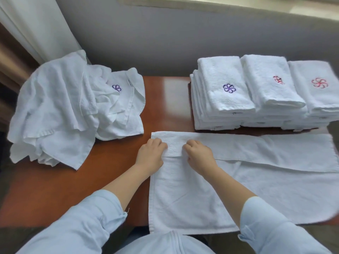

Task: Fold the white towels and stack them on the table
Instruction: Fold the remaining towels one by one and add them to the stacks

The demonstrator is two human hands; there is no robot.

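Note:
A white towel (256,187) lies spread across the near right of the brown table (170,99), its far strip folded over toward me. My left hand (150,154) and my right hand (200,154) sit side by side on the left end of that folded strip, fingers curled and pinching its edge. A heap of unfolded white towels (64,110) with a purple flower mark lies at the far left. Three stacks of folded white towels (256,92) stand at the far right, with purple and red flower marks on top.
A grey wall runs behind the table. A white curtain (36,24) hangs at the far left. Bare tabletop shows between the heap and the stacks. The spread towel hangs over the table's near edge.

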